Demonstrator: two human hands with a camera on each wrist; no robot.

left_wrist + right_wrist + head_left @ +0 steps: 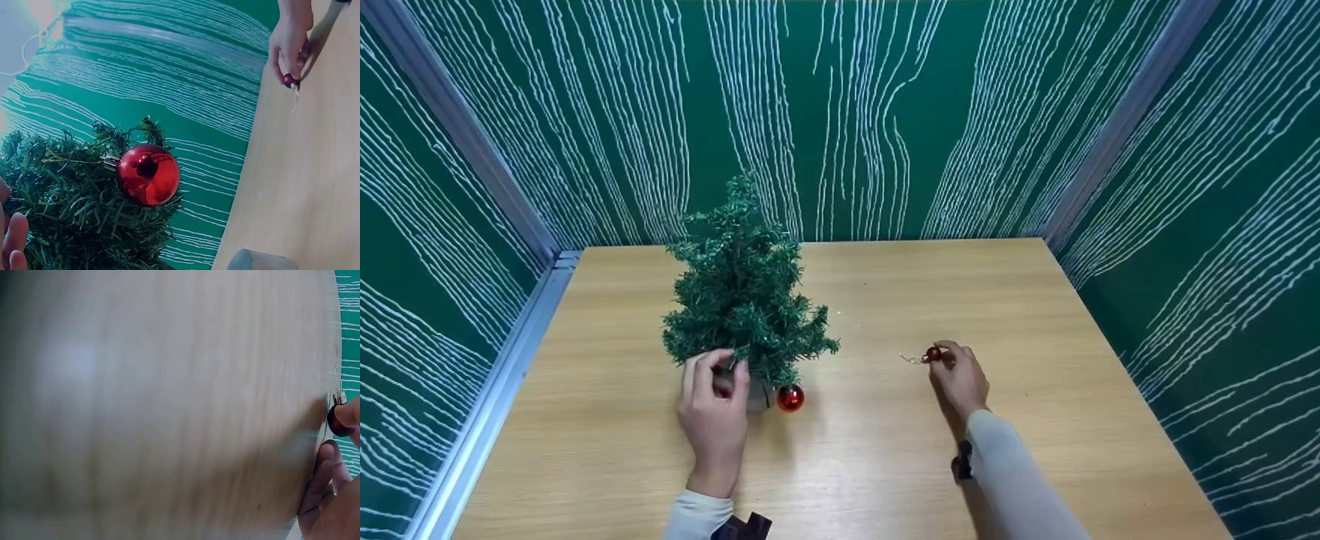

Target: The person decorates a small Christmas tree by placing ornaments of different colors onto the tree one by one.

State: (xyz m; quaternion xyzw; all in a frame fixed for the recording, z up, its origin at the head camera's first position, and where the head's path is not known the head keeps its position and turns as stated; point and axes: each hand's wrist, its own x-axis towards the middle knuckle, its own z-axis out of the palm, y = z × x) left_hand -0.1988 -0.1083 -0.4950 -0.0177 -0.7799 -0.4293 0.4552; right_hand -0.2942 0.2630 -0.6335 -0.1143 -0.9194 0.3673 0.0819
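Observation:
A small green tinsel Christmas tree (739,292) stands left of centre on the table. From its lower right hangs a shiny red bauble (790,398), seen close in the left wrist view with a gold string. My left hand (714,416) is at the tree's lower front, fingers loosely bent near the branches; a dark red patch shows between thumb and fingers, too hidden to identify. My right hand (962,379) pinches a dark red bauble (934,354) by its ball, low over the table, its gold string (911,359) trailing left.
The wooden table (870,457) is enclosed by green walls with white wavy lines (855,112). A metal frame edge (502,390) runs along the left side. The tree's grey base (759,396) is partly hidden by my left hand.

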